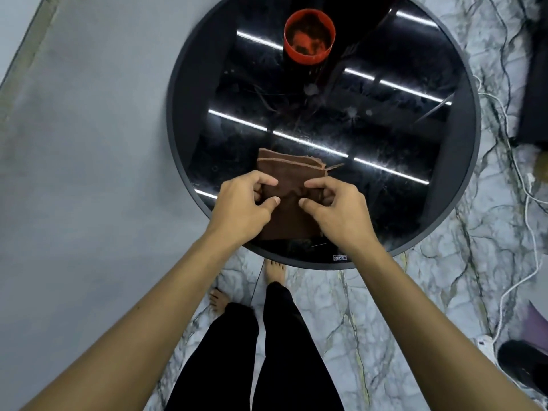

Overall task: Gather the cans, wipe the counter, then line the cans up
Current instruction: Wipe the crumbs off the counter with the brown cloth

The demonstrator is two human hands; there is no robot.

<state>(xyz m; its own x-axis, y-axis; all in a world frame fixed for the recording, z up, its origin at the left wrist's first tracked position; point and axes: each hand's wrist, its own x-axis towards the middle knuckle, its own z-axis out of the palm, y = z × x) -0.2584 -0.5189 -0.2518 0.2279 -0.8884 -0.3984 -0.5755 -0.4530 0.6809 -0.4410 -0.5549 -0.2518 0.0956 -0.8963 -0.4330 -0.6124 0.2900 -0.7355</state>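
Note:
A folded brown cloth point(289, 170) lies on the near part of a round black glass table point(456, 149). My left hand point(241, 206) pinches the cloth's left side between thumb and fingers. My right hand point(335, 207) pinches its right side the same way. A red can point(309, 35) stands upright at the far side of the table, well apart from both hands, its shiny top facing me. No other can is in view.
A grey wall point(89, 143) runs along the left of the table. White cables point(527, 203) trail over the marble floor at right, beside dark objects point(533, 93). My bare feet point(274, 271) stand just below the table's near rim.

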